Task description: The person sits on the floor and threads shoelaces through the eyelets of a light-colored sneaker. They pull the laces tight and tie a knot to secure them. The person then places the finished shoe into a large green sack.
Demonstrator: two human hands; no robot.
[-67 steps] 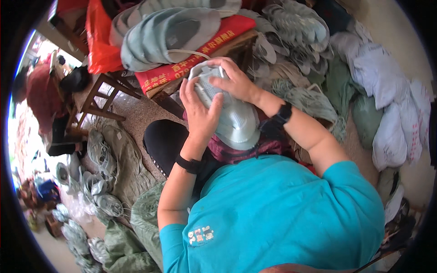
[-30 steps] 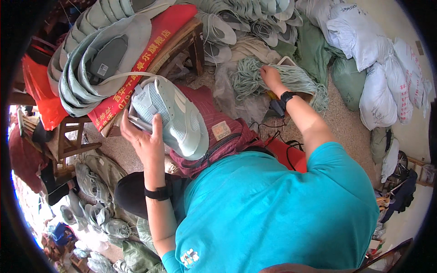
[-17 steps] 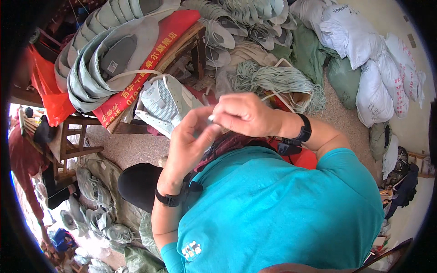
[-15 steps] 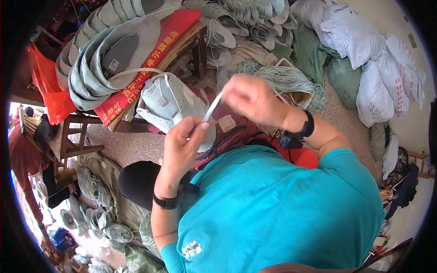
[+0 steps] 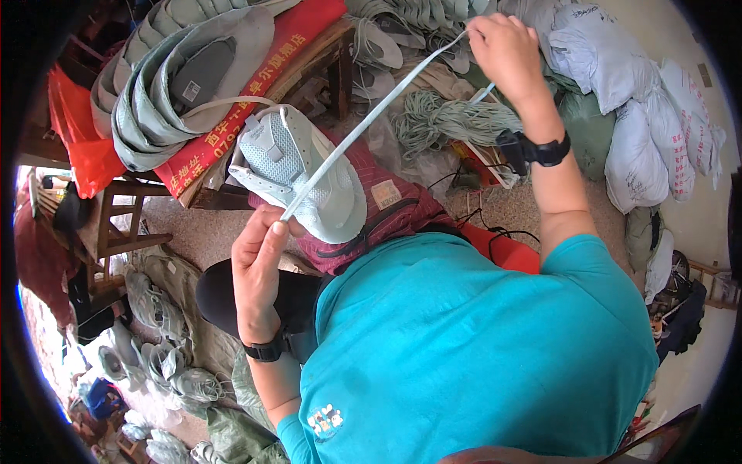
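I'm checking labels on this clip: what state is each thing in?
Lace: stretched out diagonally
Left hand: pinching the lace
Right hand: raised, pinching the lace
Shoe: no lace seen threaded
Lace bundle: loosely heaped
Shoe uppers: nested together
White sacks: bulging, piled up

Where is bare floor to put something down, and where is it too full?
Bare floor shows between the wooden stool, the bench and the black-clad knee; another patch, between the right forearm and white sacks. Crowded: the bench, with its stacked shoe uppers; the lower-left floor, with shoes; and the lap, where a lace crosses above a sneaker.
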